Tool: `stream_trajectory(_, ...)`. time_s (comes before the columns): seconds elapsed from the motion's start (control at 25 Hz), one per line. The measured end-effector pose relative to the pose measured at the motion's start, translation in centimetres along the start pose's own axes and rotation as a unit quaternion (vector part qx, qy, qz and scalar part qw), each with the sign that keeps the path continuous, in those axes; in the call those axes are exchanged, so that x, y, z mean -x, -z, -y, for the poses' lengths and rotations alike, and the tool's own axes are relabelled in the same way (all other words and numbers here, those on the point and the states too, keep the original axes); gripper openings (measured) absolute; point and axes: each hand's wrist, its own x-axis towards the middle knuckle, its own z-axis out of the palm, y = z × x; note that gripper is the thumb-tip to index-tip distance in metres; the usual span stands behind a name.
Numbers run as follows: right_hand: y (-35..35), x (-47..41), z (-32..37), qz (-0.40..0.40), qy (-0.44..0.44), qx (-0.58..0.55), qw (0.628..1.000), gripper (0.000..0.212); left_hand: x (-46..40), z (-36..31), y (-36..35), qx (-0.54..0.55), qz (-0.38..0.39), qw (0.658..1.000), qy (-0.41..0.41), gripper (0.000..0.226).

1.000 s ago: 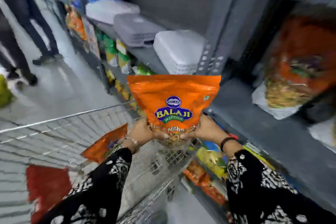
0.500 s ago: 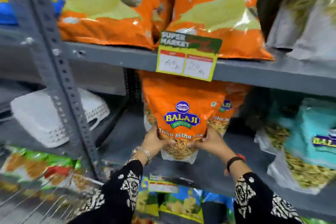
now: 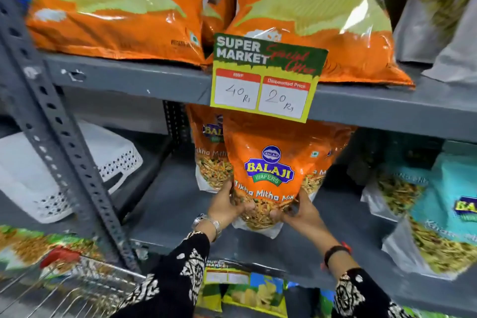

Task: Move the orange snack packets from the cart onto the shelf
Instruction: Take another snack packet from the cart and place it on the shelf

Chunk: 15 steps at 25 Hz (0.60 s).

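The orange snack packet (image 3: 271, 170) stands upright over the grey shelf (image 3: 167, 204), gripped at its lower corners by both hands — the left hand (image 3: 227, 209) wraps the bottom-left edge, the right hand (image 3: 302, 212) the bottom-right. Its top reaches up behind the price tag (image 3: 265, 77). Just behind it sit two more orange packets (image 3: 209, 152) — one to each side. The cart (image 3: 64, 289) shows at lower left.

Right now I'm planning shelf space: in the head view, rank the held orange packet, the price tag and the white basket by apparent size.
1. Held orange packet, gripped by left hand and right hand.
2. White basket, similar in size but partly hidden by the shelf post, so unsure.
3. Price tag, smallest.
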Motion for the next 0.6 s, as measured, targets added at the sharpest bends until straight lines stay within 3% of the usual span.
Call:
stream_trajectory(0.12,-1.2,2.3,-0.7,-0.103,0.033,-0.003,0.994,0.090,2.6,1.3,0.4,-0.006,-0.044,0.999,-0.010,0.078)
stream_trajectory(0.2,-2.5,4.2,-0.8,-0.202,0.070,-0.011,0.977,0.075,5.1,2.2,1.3,-0.006,-0.084,0.996,0.001,0.074)
stream_trajectory(0.28,-5.0,6.4,-0.5,-0.213,0.124,-0.010,0.969,0.053,8.9,3.5,3.0,0.011,-0.136,0.990,0.023,0.069)
stream_trajectory(0.44,-13.3,9.9,0.2,0.028,0.178,0.038,0.983,0.040,19.7,7.7,8.1,0.011,-0.259,0.960,0.105,0.061)
stream_trajectory(0.6,-23.3,11.9,1.1,0.222,0.201,0.106,0.948,0.042,31.6,13.3,12.4,-0.007,-0.360,0.910,0.205,0.057)
